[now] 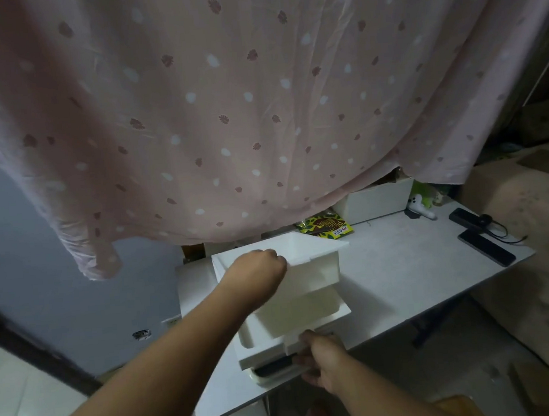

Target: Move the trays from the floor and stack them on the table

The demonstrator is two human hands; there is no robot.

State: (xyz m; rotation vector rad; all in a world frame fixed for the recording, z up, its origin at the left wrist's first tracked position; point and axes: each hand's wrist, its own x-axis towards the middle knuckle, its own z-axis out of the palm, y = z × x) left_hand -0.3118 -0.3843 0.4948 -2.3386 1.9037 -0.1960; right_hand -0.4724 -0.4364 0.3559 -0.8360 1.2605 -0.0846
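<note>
A deep white tray (317, 263) hangs tilted above the left part of the white table (396, 270). My left hand (258, 268) grips its far rim. Below it a second white tray (277, 348) sits nested in a low stack near the table's front edge, with a cream tray (273, 377) at the bottom. My right hand (321, 358) holds the front rim of this stack. Part of the lower tray is hidden by the upper one.
A pink patterned curtain (259, 110) hangs low over the table's back. At the back lie a green snack bag (327, 226), a white box (374, 200) and a white toy (421, 209). Two black devices (486, 247) with a cable sit at the right. Cardboard (531, 237) stands to the right.
</note>
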